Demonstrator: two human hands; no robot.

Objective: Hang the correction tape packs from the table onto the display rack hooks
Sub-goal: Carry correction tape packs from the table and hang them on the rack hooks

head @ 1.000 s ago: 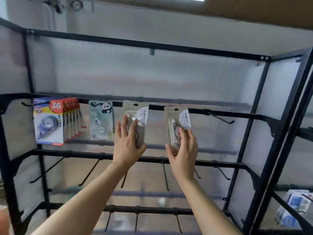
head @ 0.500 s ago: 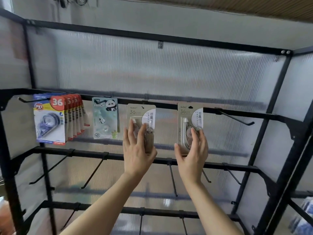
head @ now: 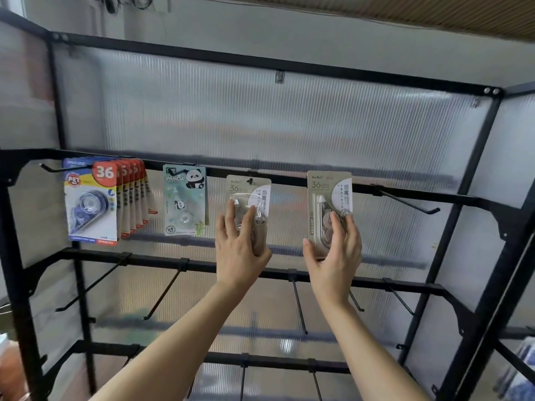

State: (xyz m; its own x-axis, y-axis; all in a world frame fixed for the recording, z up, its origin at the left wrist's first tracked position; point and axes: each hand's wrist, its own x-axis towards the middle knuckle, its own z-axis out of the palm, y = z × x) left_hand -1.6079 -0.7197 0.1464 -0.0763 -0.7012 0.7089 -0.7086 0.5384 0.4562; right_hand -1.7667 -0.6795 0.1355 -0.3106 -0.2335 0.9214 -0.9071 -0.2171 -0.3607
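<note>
Arms: both forearms rise from the lower edge of the view, reaching up and forward, with the wrists about level and well apart.
Left hand [head: 240,250]: its back faces the camera. The fingers spread up the blister and the thumb wraps the right edge, gripping the lower half of the left pack [head: 251,190].
Right hand [head: 333,256]: the thumb is on the left edge and the fingers lie across the front, pinching the lower half of the right pack [head: 325,189].
Left pack: upright, with its hang-hole over a hook tip [head: 249,180] on the top rail [head: 289,180].
Right pack: upright in front of the same rail. I cannot tell whether its hole has caught a hook.
Doing it well: probably hold each card square and slide it straight back along its hook. Let go only once it hangs free, level with the panda pack [head: 185,198].
</note>
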